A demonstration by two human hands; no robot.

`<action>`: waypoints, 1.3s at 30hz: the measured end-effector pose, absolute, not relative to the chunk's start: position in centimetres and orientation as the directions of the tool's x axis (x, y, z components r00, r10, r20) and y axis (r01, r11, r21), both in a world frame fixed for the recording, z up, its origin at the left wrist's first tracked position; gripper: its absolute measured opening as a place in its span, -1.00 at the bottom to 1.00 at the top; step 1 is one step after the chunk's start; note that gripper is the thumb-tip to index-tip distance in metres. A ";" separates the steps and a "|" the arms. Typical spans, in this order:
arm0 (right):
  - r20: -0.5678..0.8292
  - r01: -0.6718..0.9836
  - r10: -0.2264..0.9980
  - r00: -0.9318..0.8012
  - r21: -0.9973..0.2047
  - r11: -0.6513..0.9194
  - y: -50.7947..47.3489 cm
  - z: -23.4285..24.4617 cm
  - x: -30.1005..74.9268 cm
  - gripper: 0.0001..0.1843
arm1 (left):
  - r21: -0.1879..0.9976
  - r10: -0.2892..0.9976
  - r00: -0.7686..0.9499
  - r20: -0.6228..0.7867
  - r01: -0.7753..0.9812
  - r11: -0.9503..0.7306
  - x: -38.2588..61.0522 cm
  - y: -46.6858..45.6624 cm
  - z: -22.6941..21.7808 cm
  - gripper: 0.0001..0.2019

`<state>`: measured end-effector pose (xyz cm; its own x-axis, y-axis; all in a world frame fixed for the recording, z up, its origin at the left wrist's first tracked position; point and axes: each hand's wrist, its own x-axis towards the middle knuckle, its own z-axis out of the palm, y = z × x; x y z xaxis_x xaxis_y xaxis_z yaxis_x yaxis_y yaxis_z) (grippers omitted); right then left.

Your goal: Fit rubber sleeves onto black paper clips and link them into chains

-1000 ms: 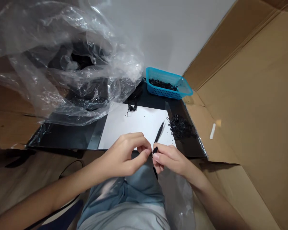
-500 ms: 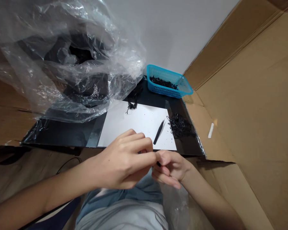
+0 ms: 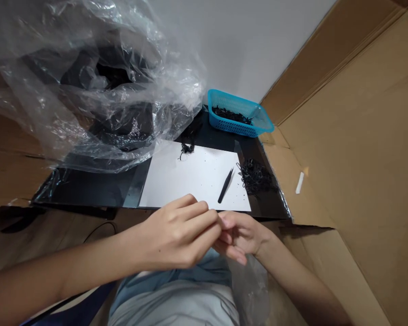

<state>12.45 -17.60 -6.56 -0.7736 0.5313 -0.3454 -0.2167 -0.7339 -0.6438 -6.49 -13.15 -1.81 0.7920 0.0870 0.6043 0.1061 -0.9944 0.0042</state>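
Left hand (image 3: 178, 231) and right hand (image 3: 243, 235) curl together, fingertips meeting just off the near edge of the white paper sheet (image 3: 193, 176). Anything pinched is hidden, so grip can't be confirmed. Nearest item: slim black tweezers (image 3: 225, 185) on the sheet, long axis diagonal, narrow end pointing far-right, right hand closer. Beyond the sheet: blue plastic mesh basket (image 3: 231, 127) holding small black loops (image 3: 231, 116). Right of the sheet: tangled pile of black loops (image 3: 256, 177).

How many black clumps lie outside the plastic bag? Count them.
3: a clump in the blue basket, a clump right of the white sheet, a tuft at the sheet's far edge. The bag may hide more.
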 end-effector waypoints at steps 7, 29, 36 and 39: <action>-0.351 -0.197 0.713 -0.607 -0.803 -0.563 -16.7 -5.6 12.3 -0.78 | -0.002 0.131 0.798 0.588 0.163 -0.987 -6.2 -11.8 -3.5 -0.83; -0.270 -0.138 0.877 -0.398 -0.927 -0.349 -14.4 -5.1 11.2 -0.80 | 0.109 0.282 0.677 0.679 0.287 -0.952 -4.7 -9.8 -5.0 -0.81; -0.285 -0.075 0.812 -0.509 -0.925 -0.371 -16.5 -5.4 11.7 -0.79 | 0.137 0.382 0.612 0.692 0.409 -0.902 -6.1 -8.0 -4.0 -0.85; -0.279 -0.159 0.813 -0.511 -0.898 -0.409 -17.8 -5.6 12.2 -0.78 | 0.313 0.536 0.526 0.660 0.456 -0.833 -7.5 -6.5 -3.1 -0.90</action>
